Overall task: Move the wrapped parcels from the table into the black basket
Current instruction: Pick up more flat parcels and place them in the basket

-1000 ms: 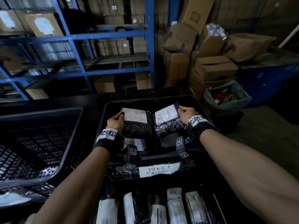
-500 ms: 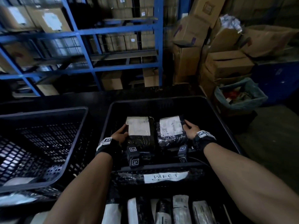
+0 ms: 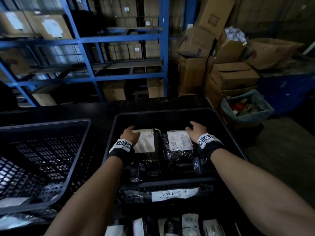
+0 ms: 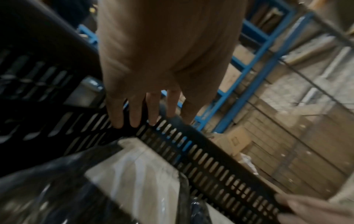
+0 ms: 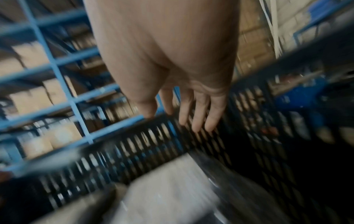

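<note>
Since half a second ago both hands have let go of the parcels and lifted off. Left parcel (image 3: pixel 148 147) and right parcel (image 3: pixel 179 147) lie flat, side by side, on the floor of the black basket (image 3: pixel 170 114). Left hand (image 3: pixel 130 136) hovers over its parcel's far-left corner, fingers (image 4: pixel 134 112) straight and spread, holding nothing. Right hand (image 3: pixel 196 132): same, fingers (image 5: pixel 199 112) loosely spread above the parcel (wrist view blurred). White shipping labels face up, print unreadable. Handwritten tag (image 3: pixel 174 194) on the near rim reads "PAKET".
</note>
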